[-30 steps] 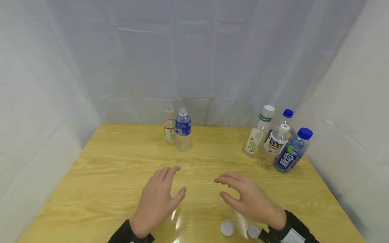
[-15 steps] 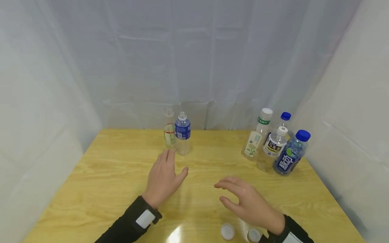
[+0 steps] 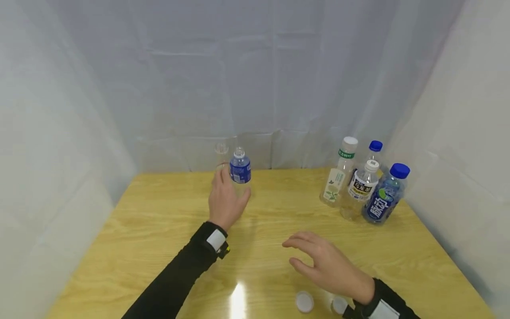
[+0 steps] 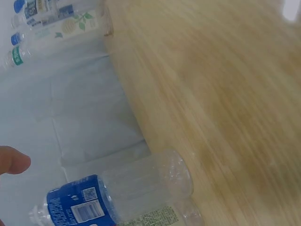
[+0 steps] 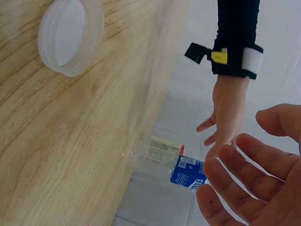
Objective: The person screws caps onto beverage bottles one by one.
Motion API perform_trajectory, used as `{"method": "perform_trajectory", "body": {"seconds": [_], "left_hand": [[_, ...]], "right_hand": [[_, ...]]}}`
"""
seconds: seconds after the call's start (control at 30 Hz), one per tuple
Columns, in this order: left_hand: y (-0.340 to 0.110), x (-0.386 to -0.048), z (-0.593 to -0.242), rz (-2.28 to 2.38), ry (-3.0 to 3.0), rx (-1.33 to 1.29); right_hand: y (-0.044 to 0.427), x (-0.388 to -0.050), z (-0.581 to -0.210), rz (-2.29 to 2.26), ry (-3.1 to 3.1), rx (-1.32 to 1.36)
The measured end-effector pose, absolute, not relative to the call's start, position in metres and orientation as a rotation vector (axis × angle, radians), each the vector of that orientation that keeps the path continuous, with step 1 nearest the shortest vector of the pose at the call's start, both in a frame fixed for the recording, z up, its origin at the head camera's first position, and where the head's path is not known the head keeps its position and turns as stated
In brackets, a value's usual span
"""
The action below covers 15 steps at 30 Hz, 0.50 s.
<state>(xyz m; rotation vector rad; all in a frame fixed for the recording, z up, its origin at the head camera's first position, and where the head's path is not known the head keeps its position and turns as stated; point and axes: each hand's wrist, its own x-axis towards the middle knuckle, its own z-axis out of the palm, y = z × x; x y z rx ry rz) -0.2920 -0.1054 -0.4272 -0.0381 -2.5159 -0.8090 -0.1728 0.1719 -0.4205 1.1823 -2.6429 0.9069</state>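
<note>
At the back of the surface [image 3: 159, 204], the blue-labelled bottle [image 3: 240, 172] and the red-edged-label bottle [image 5: 162, 151] stand upright, long axes vertical, just beyond my left grip [image 3: 228, 201], thumb and fingers spread; my right grip [image 3: 324, 263], also spread, lies farther away.

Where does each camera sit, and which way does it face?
Head: worn on the head, looking forward and down at the table; left hand, right hand and black sleeves show.
Left wrist: on that wrist, turned sideways, looking across the table at the blue-label bottle; a fingertip shows at left.
Right wrist: on that wrist, also turned, looking past a cap; right fingers show large, left hand beyond.
Head and right wrist share both hands and that bottle.
</note>
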Motion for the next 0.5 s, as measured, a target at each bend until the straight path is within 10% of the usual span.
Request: {"method": "perform_trajectory", "body": {"seconds": [0.5], "left_hand": [[-0.093,-0.336,-0.446,-0.886,-2.501,0.181]], "right_hand": [[0.182,-0.174,-0.422,0.887,-2.739,1.097]]}}
